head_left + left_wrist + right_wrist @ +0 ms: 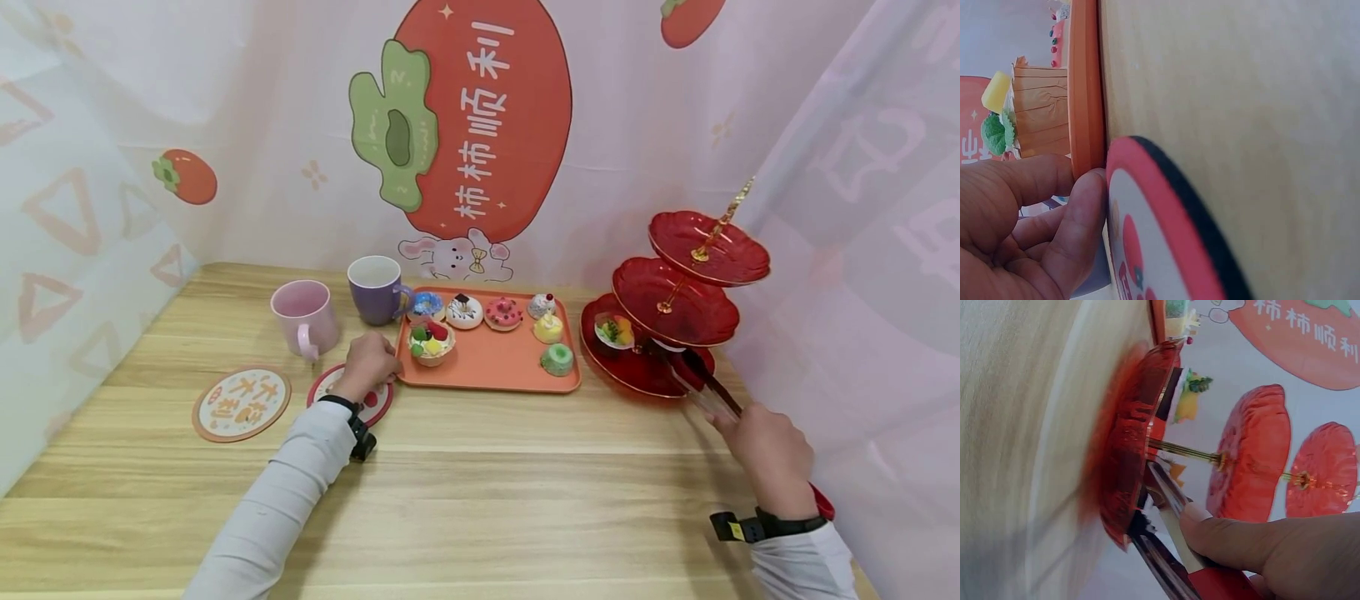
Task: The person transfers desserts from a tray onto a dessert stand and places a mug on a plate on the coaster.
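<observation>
My left hand [369, 367] pinches the left rim of an orange tray [487, 379] between thumb and finger. On the tray sit a fruit-topped cupcake [432, 343], a blue donut [426, 306], a white donut [464, 311], a pink donut [503, 313] and several small cakes. My right hand [772, 454] grips tongs [1175, 534] with a red handle. The tongs reach into the bottom tier of a red three-tier stand [645, 379], around a small treat mostly hidden by the middle tier. Another fruit-topped cupcake [614, 332] sits on that tier, to the left.
Left of the tray stand a purple mug [375, 290] and a pink mug [306, 317]. A round coaster [242, 405] lies at the left; a red-rimmed coaster [1154, 231] lies partly under the left hand. Patterned curtains surround the wooden table [487, 500].
</observation>
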A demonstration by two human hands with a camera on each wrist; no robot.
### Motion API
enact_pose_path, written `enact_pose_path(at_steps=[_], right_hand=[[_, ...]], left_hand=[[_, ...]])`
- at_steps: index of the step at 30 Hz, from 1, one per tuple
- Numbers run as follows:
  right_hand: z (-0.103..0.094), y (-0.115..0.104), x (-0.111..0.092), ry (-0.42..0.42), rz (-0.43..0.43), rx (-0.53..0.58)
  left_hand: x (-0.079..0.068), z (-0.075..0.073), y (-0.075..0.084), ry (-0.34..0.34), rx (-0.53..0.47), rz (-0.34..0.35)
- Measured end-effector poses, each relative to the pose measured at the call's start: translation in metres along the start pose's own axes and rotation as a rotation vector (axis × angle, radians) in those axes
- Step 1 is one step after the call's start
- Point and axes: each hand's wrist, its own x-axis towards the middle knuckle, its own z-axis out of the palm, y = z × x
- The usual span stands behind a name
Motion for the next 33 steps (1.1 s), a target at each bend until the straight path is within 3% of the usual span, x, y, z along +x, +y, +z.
enact_pose_path(at_steps=[14, 23, 27, 33], right_hand=[[-0.012, -0.005, -0.026, -0.006, 0.012, -0.005], [-0.008, -0.009, -0.041, 0.084, 0.001, 0.018], [-0.004, -0.013, -0.045, 0.154, -0.073, 0.021], [0.008, -0.024, -0.046, 0.381, -0.272, 0.012]], left_hand=[[0.001, -0.002, 0.0, -0.018, -0.015, -0.014], [0.0, -0.001, 0.001, -0.019, -0.021, -0.009], [-0.001, -0.002, 0.001, -0.015, -0.015, -0.006], [-0.002, -0.002, 0.002, -0.015, -0.02, -0.001]])
